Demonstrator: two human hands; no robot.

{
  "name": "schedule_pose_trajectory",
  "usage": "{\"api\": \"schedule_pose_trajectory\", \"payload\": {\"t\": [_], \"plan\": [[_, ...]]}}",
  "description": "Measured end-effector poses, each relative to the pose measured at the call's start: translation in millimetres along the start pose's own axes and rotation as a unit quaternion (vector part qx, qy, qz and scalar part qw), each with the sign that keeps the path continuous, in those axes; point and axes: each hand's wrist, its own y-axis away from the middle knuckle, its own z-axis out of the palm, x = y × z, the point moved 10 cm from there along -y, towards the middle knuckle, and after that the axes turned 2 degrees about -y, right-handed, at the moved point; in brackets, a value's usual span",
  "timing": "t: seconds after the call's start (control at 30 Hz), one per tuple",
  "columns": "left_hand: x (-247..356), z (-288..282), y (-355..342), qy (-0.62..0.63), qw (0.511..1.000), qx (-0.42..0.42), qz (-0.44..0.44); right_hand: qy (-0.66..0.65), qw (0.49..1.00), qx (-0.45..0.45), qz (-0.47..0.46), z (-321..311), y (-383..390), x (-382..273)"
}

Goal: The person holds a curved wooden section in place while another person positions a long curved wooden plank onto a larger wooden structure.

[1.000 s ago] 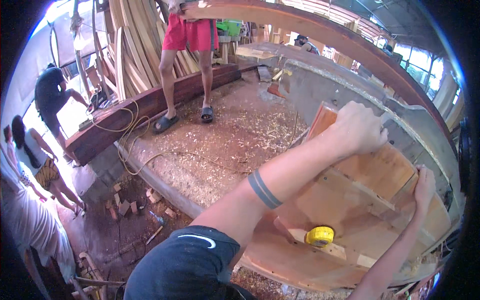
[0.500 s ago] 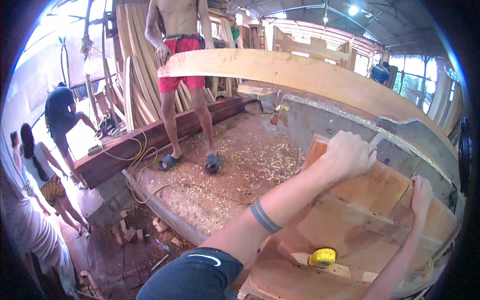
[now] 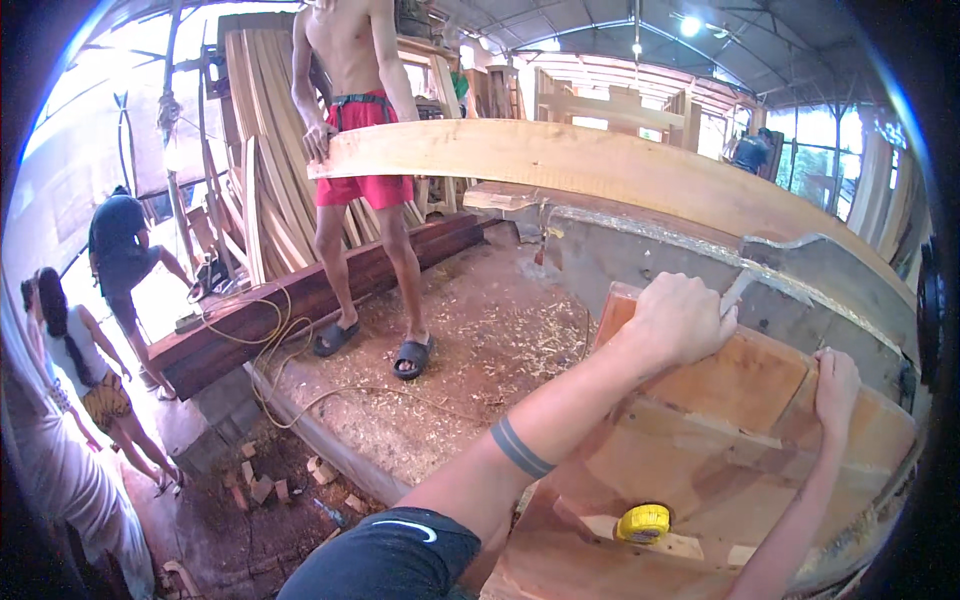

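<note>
My left hand (image 3: 683,318), on the banded forearm, is closed in a fist around a pale flat-bladed tool (image 3: 738,287). Its blade points up and right to the grey inner side of a wooden boat hull (image 3: 640,238); whether it touches is unclear. Below the fist stands a brown wooden panel (image 3: 745,378) fixed across the hull. My right hand (image 3: 836,388) has its fingers curled over the upper edge of that panel, farther right. Lower down inside the hull lies a yellow tape measure (image 3: 643,522), with neither hand on it.
A long curved plank (image 3: 520,150) spans the far side, its left end held by a person in red shorts (image 3: 365,110). A dark timber beam (image 3: 270,318), a yellow cord (image 3: 335,388), wood shavings and several offcuts lie on the ground. Other people (image 3: 95,350) stand at left.
The whole scene sits slightly lower and farther left in the picture. Both hands keep their holds, and the tape measure remains inside the hull.
</note>
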Motion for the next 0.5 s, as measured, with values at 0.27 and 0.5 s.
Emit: {"api": "schedule_pose_trajectory", "payload": {"t": [0.27, 0.5], "plan": [[2.1, 0.6, -1.4, -0.004, 1.000, -0.029, -0.004, 0.015, 0.999, -0.008, -0.031, -1.1, 1.1, -4.8], [0.6, 3.4, -1.5, -0.013, 0.999, -0.032, -0.003, 0.023, 0.999, -0.016, -0.018, -4.4, 0.8, -9.5]]}}
